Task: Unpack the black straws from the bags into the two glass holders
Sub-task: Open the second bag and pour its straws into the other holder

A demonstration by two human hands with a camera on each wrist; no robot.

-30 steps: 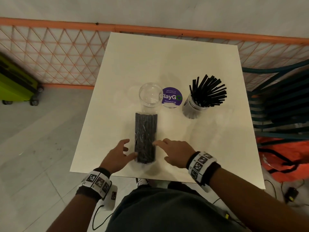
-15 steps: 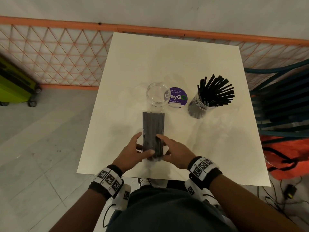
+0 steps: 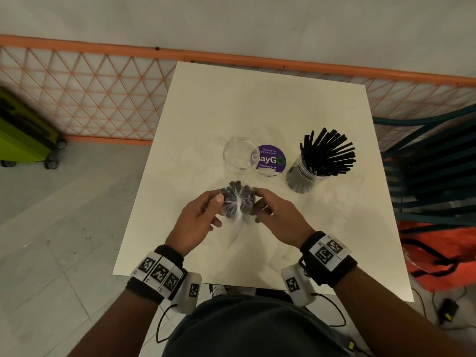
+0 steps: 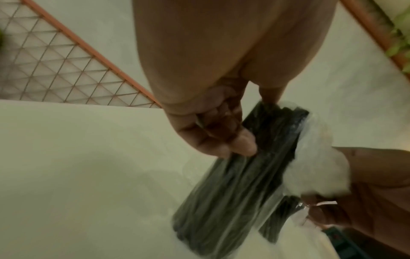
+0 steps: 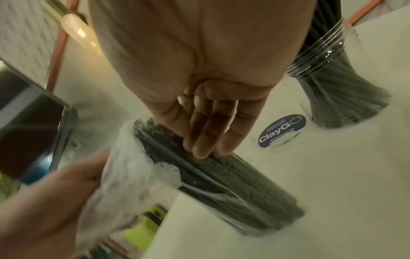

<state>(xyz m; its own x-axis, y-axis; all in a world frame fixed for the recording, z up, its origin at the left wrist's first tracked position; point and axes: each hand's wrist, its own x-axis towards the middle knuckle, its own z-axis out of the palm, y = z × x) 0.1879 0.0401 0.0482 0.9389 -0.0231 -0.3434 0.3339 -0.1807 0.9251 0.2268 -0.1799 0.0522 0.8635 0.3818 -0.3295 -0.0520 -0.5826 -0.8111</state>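
White table (image 3: 206, 112) lies bare from your 10 to 12 o'clock beyond the empty glass holder (image 3: 240, 155), while your left hand (image 3: 198, 217) and right hand (image 3: 278, 215) clasp the bag of straws (image 3: 238, 202) upright between them, seemingly resting on its lower end.

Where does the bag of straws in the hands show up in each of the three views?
Head: bag of straws at centre, seen end-on between both hands.
Left wrist: lower right, slanting down to the table.
Right wrist: centre, running toward lower right.
Shared landmark: purple ClayGo sticker, in the head and right wrist views; not in the left wrist view.
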